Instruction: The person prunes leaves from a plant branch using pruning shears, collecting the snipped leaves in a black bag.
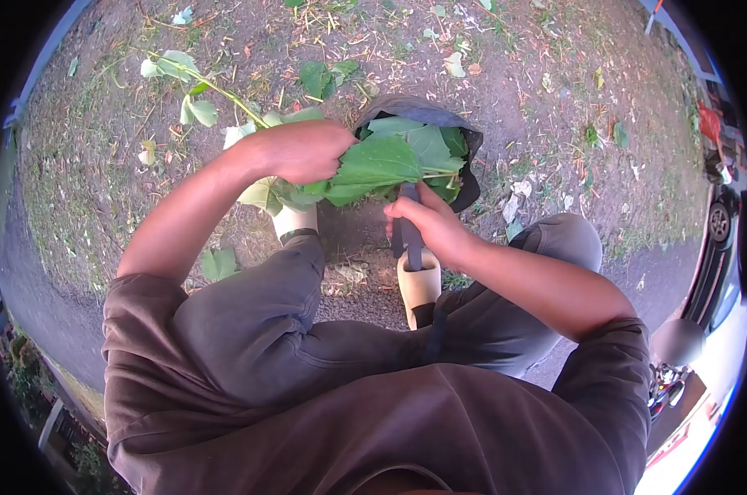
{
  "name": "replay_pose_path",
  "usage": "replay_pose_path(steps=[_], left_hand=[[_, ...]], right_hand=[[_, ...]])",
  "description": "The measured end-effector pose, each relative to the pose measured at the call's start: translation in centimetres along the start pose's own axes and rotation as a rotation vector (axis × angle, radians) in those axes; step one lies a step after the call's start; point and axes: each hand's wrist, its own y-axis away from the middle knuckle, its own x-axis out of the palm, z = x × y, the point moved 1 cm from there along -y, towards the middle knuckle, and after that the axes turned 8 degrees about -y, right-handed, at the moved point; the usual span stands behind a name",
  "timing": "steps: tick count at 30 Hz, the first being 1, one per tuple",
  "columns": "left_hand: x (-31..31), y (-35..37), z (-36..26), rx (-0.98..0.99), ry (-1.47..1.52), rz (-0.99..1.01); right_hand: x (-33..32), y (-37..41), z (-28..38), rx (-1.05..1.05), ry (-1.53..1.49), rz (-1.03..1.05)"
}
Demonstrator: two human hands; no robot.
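Note:
My left hand (309, 152) is closed round a leafy green branch (240, 101), whose stem and pale leaves stretch out to the upper left. Large green leaves (382, 165) lie between my two hands, over the mouth of a dark fabric bag (415, 106). More leaves fill the bag. At the bag's near side, my right hand (427, 216) is closed on its dark strap (411, 247), which hangs down in front of my shoe.
My two light-coloured shoes (420, 285) stand on the ground below the bag. Loose leaves (317, 79) and twigs are scattered over the dirt and grass. A parked car (717, 239) and a blurred person (678, 342) are at the right edge.

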Motion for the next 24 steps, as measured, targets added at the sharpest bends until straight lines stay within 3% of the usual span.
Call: replay_pose_path(steps=[5,10,24], left_hand=[[1.4,-1.0,0.2,0.012,0.046,-0.033],[2.0,-1.5,0.5,-0.053,0.007,0.009],[0.2,-1.6,1.1,-0.058,-0.016,-0.076]], right_hand=[[0.5,0.2,0.0,0.030,-0.006,-0.001],[0.6,0.0,-0.2,0.056,-0.197,-0.049],[-0.7,-0.5,0.1,0.244,-0.187,-0.002]])
